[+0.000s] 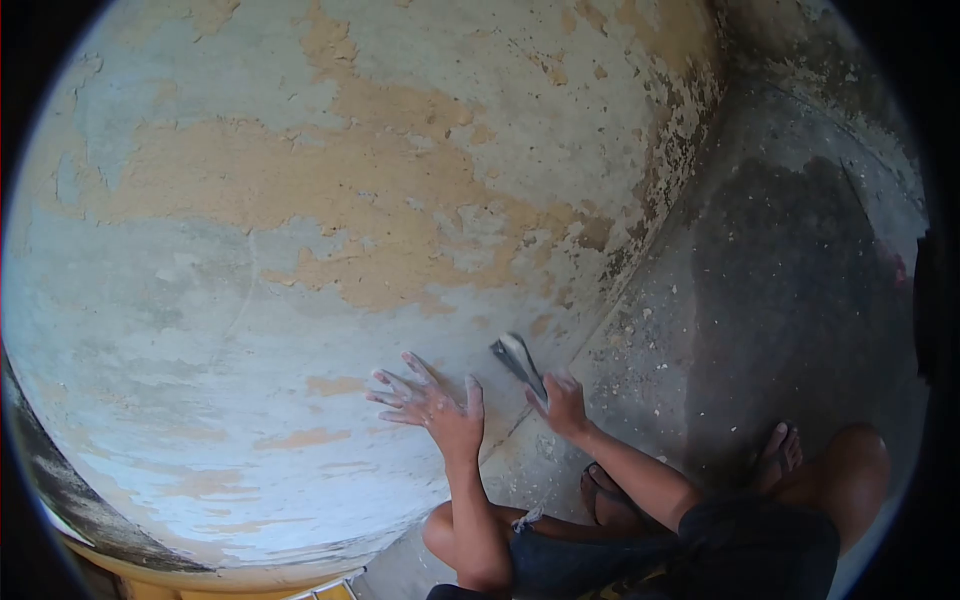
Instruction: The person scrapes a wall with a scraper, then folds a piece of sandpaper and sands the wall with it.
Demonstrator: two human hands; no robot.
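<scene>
My left hand (436,408) is held against or just in front of the peeling wall (180,330), its fingers spread and dusted with white; whether the palm touches is hard to tell. To its right, my right hand (566,407) is wrapped round the handle of a putty knife (516,358). The blade points up and to the left, close to the low part of the wall, with a pale smear on its face. Around my hands the surface is whitish, with tan patches showing through.
The concrete floor (650,350) meets the wall along a slanting edge and is littered with small flakes. A large dark wet-looking patch (800,300) covers its right part. My sandalled feet (780,452) are on the floor. A metal frame piece (330,588) shows at the bottom edge.
</scene>
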